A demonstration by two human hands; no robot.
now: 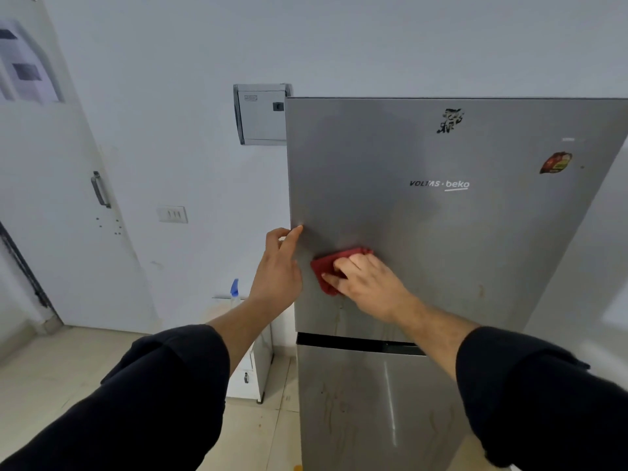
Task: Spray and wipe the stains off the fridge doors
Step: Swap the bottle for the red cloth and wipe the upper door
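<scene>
A silver two-door fridge fills the right half of the view. My right hand (368, 283) presses a red cloth (328, 266) flat against the lower left part of the upper door (441, 232). My left hand (280, 266) rests on the left edge of that door, fingers apart, index finger on the steel. Brownish drip stains run down below the cloth and over the lower door (367, 413). A spray bottle (234, 290) with a blue nozzle stands to the left of the fridge, partly hidden behind my left wrist.
A low white cabinet (258, 375) stands against the fridge's left side. A grey electrical box (261, 113) hangs on the wall above it. A white door with a metal handle (100, 190) is at left. Beige tiled floor (68, 375) lies below.
</scene>
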